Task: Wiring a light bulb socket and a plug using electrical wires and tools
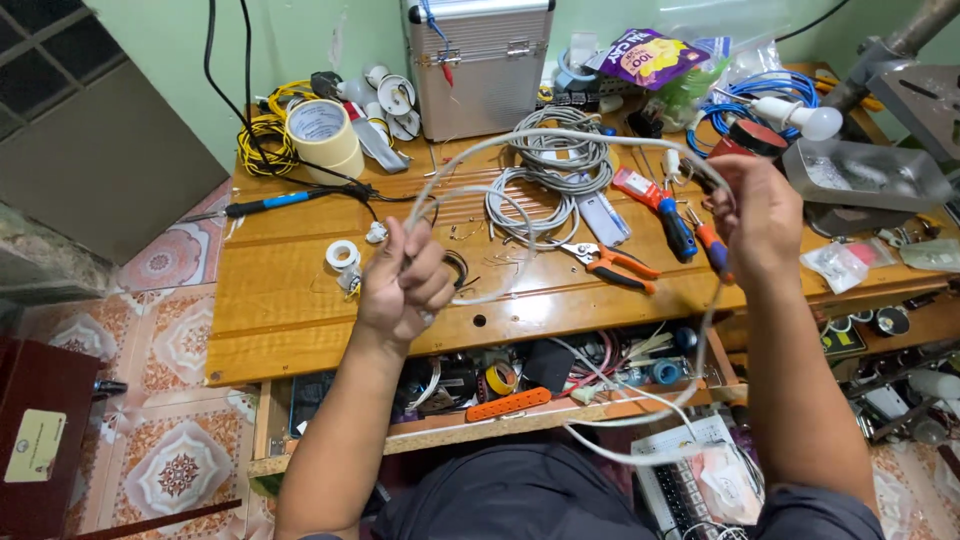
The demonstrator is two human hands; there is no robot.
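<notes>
Fig.: grey cable (560, 135) handled over a wooden tabletop (290, 300), seen from above. Left hand (405, 283) is closed in a fist round a few loops of the cable, just in front of the tabletop's near edge; gripping the turns together likely keeps them from springing apart. Right hand (757, 215) is raised over the tabletop's right part, fingers closed on the same cable, so a long arc spans hand to hand above the tabletop w/ slack to spare. From the right hand the cable drops past the near edge toward the lap. A second grey coil (545, 185) lies flat at the tabletop's middle, apart from both hands. Orange-handled pliers (612, 262) and a red-and-blue screwdriver (660, 212) lie betw. coil and right hand, within reach. Tape roll (320, 132) stands at the tabletop's back left; metal case (480, 62) at the back centre.
</notes>
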